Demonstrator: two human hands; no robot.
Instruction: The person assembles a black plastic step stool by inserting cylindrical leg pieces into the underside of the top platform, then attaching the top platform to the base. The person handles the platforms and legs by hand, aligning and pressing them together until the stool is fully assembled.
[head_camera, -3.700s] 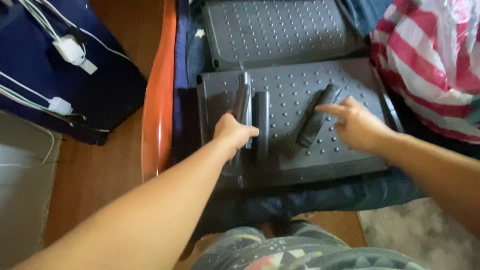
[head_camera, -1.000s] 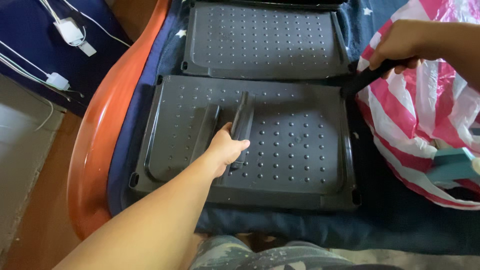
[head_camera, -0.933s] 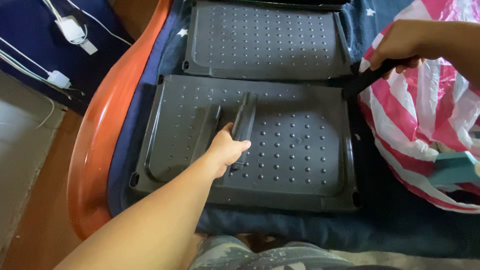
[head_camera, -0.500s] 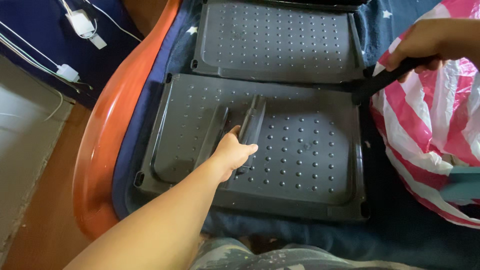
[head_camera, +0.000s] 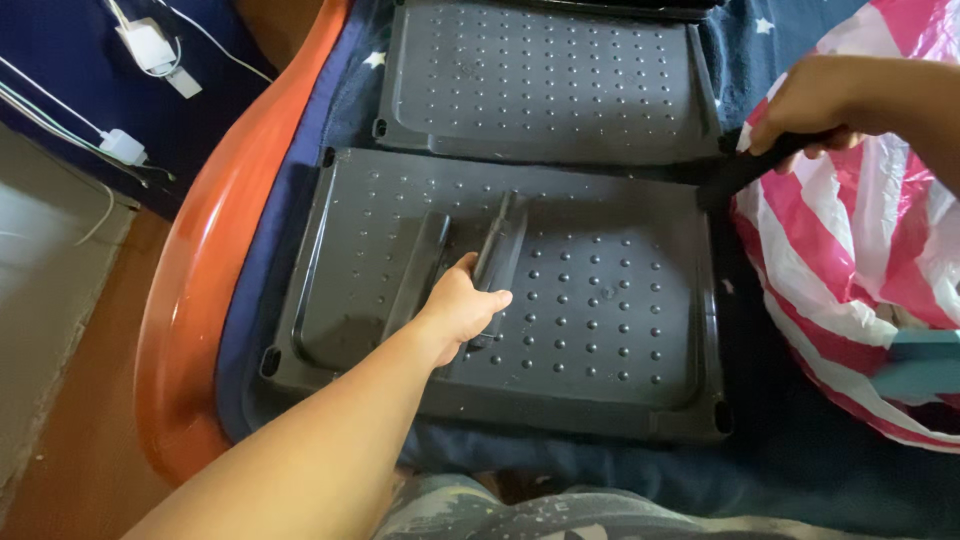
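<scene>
We see a dark bar (head_camera: 500, 262) lying on the near grey studded tray (head_camera: 620, 330), its long axis running from the left hand (head_camera: 462, 308) up and slightly right; those fingers curl around its lower end. The right hand (head_camera: 815, 100) is closed on another dark bar (head_camera: 735, 175) above a striped bag (head_camera: 860, 270).

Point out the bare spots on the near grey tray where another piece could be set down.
The near tray is bare on its right half, between the upright bar under the left hand and the right rim. A narrow strip lies free left of the flat bar. The middle is crowded. The far tray is bare; the right hand holds a dark bar at its corner.
</scene>
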